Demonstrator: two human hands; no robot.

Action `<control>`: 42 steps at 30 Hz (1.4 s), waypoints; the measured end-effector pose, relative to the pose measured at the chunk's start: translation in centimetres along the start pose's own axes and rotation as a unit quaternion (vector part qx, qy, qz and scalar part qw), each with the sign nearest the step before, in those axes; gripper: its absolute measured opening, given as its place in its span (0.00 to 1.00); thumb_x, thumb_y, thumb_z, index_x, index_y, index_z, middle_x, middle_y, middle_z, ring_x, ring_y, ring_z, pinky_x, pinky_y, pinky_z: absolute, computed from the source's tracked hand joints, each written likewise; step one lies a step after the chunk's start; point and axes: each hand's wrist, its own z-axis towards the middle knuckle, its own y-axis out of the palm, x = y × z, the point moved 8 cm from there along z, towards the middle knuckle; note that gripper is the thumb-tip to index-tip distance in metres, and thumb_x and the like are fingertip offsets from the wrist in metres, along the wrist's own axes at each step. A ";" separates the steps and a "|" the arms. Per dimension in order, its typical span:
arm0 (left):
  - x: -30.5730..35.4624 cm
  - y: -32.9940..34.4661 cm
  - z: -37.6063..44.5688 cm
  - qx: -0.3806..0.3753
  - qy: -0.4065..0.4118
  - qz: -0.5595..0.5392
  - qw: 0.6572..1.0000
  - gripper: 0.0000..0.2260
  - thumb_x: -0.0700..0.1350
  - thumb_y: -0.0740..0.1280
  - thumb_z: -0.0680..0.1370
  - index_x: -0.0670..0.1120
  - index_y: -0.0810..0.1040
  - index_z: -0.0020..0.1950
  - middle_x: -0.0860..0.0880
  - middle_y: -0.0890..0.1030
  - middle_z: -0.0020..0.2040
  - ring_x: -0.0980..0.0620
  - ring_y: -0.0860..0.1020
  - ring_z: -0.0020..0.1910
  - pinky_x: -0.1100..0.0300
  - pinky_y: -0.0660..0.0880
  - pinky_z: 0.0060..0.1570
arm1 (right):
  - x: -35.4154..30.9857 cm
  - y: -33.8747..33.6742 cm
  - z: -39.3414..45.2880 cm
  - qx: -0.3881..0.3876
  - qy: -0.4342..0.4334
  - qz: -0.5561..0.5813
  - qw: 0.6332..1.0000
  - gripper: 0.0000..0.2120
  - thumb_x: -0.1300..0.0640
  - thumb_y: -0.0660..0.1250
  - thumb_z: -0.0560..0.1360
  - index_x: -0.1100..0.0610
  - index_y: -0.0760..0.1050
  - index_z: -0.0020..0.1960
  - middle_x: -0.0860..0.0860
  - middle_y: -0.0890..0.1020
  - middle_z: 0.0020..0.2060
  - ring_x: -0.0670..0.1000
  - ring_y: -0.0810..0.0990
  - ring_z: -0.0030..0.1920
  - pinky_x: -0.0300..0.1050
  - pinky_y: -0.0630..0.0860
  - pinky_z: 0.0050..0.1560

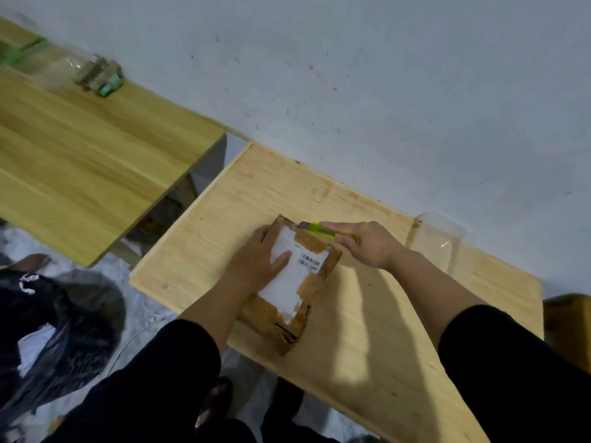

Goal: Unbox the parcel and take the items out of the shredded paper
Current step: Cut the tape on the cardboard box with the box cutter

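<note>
A small cardboard parcel (297, 292) wrapped in brown tape, with a white shipping label and barcode on top, lies closed on the light wooden table (367, 340). My left hand (259, 263) presses flat on the label at the parcel's left side. My right hand (367, 244) grips a yellow-green utility knife (319, 231), whose tip sits at the parcel's far top edge. No shredded paper or contents are visible.
A clear plastic container (441, 241) stands at the table's far right by the grey wall. A second wooden table (80, 161) at the left carries a clear bottle (96, 73). A black plastic bag (57, 334) lies on the floor at left. A brown box (569, 327) sits at right.
</note>
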 end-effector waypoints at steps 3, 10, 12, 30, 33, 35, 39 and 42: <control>0.1 0.1 0.0 -0.007 -0.003 0.016 1.000 0.32 0.55 0.59 0.78 0.53 0.44 0.76 0.45 0.59 0.74 0.46 0.65 0.70 0.50 0.73 0.55 | 0.1 -0.2 0.2 0.005 -0.015 -0.018 1.000 0.19 0.52 0.56 0.80 0.36 0.64 0.67 0.60 0.83 0.51 0.58 0.78 0.37 0.50 0.76 0.48; 0.2 0.0 -0.1 -0.004 -0.004 0.023 1.000 0.33 0.55 0.59 0.78 0.53 0.44 0.76 0.45 0.60 0.74 0.46 0.66 0.69 0.51 0.74 0.54 | 0.0 -0.6 -0.2 0.019 -0.017 -0.022 0.999 0.19 0.54 0.56 0.80 0.38 0.65 0.67 0.56 0.78 0.27 0.51 0.64 0.24 0.48 0.73 0.37; 0.5 0.2 -0.2 -0.003 -0.003 0.021 1.000 0.33 0.55 0.60 0.78 0.53 0.44 0.76 0.45 0.60 0.74 0.46 0.67 0.68 0.52 0.74 0.54 | 0.2 -0.4 -0.6 0.018 -0.013 -0.017 1.000 0.19 0.55 0.55 0.80 0.38 0.64 0.68 0.51 0.72 0.22 0.50 0.63 0.23 0.46 0.70 0.35; 1.2 0.3 -0.6 0.005 0.003 0.021 1.000 0.33 0.55 0.59 0.78 0.53 0.45 0.76 0.48 0.63 0.70 0.50 0.71 0.61 0.57 0.73 0.50 | 1.8 1.0 -1.3 0.010 0.007 0.023 1.000 0.19 0.53 0.56 0.79 0.34 0.63 0.66 0.60 0.84 0.50 0.61 0.80 0.40 0.52 0.77 0.47; 1.4 0.3 -0.5 0.006 0.003 0.024 1.000 0.32 0.55 0.59 0.78 0.53 0.45 0.76 0.48 0.64 0.70 0.50 0.71 0.60 0.56 0.74 0.49 | 1.5 0.6 -0.9 0.000 0.012 0.025 1.000 0.19 0.53 0.56 0.80 0.35 0.64 0.67 0.61 0.84 0.49 0.58 0.79 0.36 0.49 0.76 0.42; 1.5 0.4 -0.5 0.003 -0.002 0.027 1.000 0.32 0.56 0.59 0.78 0.53 0.45 0.76 0.48 0.64 0.70 0.49 0.71 0.60 0.55 0.75 0.50 | 1.2 0.1 -0.8 -0.011 0.008 0.019 1.000 0.19 0.55 0.57 0.80 0.37 0.64 0.67 0.59 0.84 0.48 0.52 0.71 0.28 0.45 0.70 0.34; 1.4 0.8 -0.4 -0.005 -0.015 0.029 0.999 0.33 0.57 0.59 0.77 0.53 0.45 0.76 0.48 0.64 0.69 0.49 0.72 0.60 0.51 0.76 0.51 | 1.5 -0.7 -0.7 -0.051 0.000 -0.029 0.998 0.20 0.55 0.58 0.79 0.36 0.65 0.67 0.56 0.82 0.54 0.58 0.79 0.40 0.49 0.75 0.44; 1.5 0.9 -0.2 -0.006 -0.019 0.032 0.999 0.33 0.57 0.59 0.77 0.53 0.45 0.76 0.48 0.65 0.69 0.49 0.71 0.60 0.51 0.76 0.52 | 2.5 -1.2 -1.3 -0.082 0.015 -0.043 0.996 0.18 0.53 0.57 0.79 0.36 0.66 0.66 0.55 0.81 0.55 0.52 0.73 0.34 0.47 0.73 0.44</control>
